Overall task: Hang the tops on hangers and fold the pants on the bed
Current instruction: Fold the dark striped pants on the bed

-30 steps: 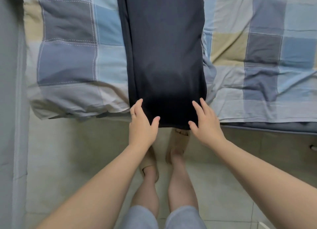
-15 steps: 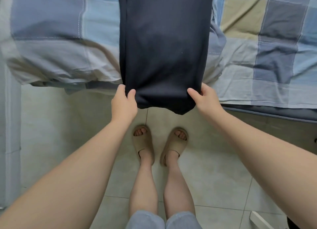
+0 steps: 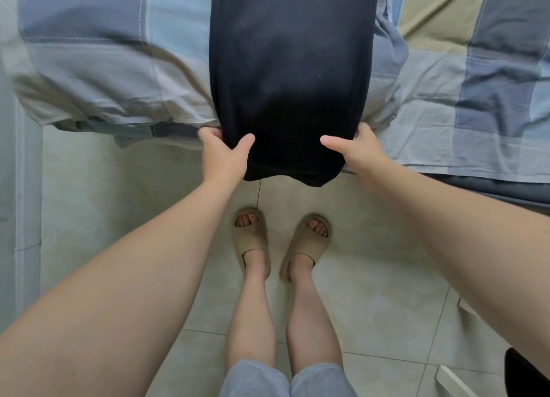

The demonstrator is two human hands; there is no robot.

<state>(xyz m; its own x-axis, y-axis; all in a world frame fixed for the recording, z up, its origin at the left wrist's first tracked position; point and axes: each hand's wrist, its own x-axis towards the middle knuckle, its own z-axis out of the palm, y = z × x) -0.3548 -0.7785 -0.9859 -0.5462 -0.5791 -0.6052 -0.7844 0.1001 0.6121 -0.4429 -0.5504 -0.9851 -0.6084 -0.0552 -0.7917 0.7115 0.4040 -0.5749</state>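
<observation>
Two hands have the near end of the dark navy fabric pants point(image 3: 291, 78). The pants lie as one long narrow strip running from twelve o'clock down the middle of my feed, across the blue, grey and beige checked quilt of the bed point(image 3: 89, 69). Their last stretch hangs off the mattress edge toward six. The left hand point(image 3: 221, 155) pinches the hem's nine o'clock corner, thumb on top and fingers tucked beneath. The right hand point(image 3: 361, 155) grips the three o'clock corner, thumb lying over the cloth and fingers curled round the side. I judge this two-corner hold is meant to keep the strip flat and square, so the end can be carried up toward twelve and laid over itself. At six I see pale floor tiles point(image 3: 89, 218) and tan slide sandals point(image 3: 251, 239). I can read no brand, label or writing anywhere.
</observation>
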